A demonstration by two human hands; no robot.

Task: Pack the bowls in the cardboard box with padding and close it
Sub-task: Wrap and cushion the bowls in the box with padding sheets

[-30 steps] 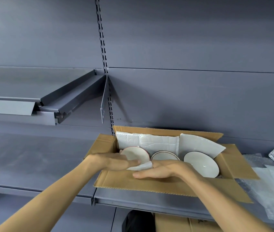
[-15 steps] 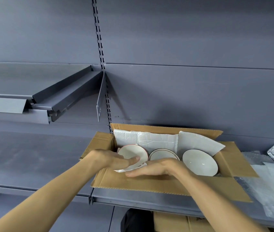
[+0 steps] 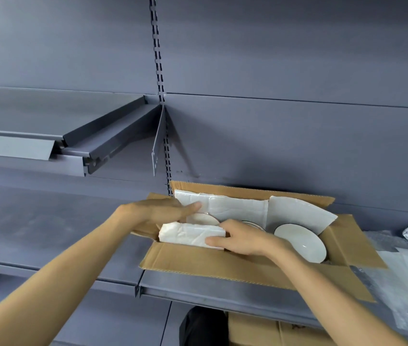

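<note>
Resting inside the open cardboard box (image 3: 235, 268) are three white bowls in a row: the right bowl (image 3: 300, 243) shows nearly whole, the middle bowl (image 3: 252, 224) is mostly hidden behind the right hand (image 3: 245, 238), and the left bowl (image 3: 204, 218) peeks out between the two hands. A folded white padding sheet (image 3: 190, 233) stands along the box's near wall, just in front of the left bowl. The right hand's grip is clamped on that sheet's right end — thumb laid along its front face, fingers curled behind it. Just above and left of that grip, the left hand (image 3: 158, 213) reaches over the box's left flap with fingers extended, nearly straight, its fingertips (image 3: 194, 206) touching the white back padding (image 3: 235, 208) that lines the far wall; whether it pinches anything I cannot tell. Right of the grip, another padding piece (image 3: 297, 213) leans over the right bowl. The box sits on a grey metal shelf (image 3: 48, 236), flaps spread open. Farther right lie plastic wrapping sheets (image 3: 407, 278) — beneath the shelf, another carton (image 3: 250, 328) is partly visible.
</note>
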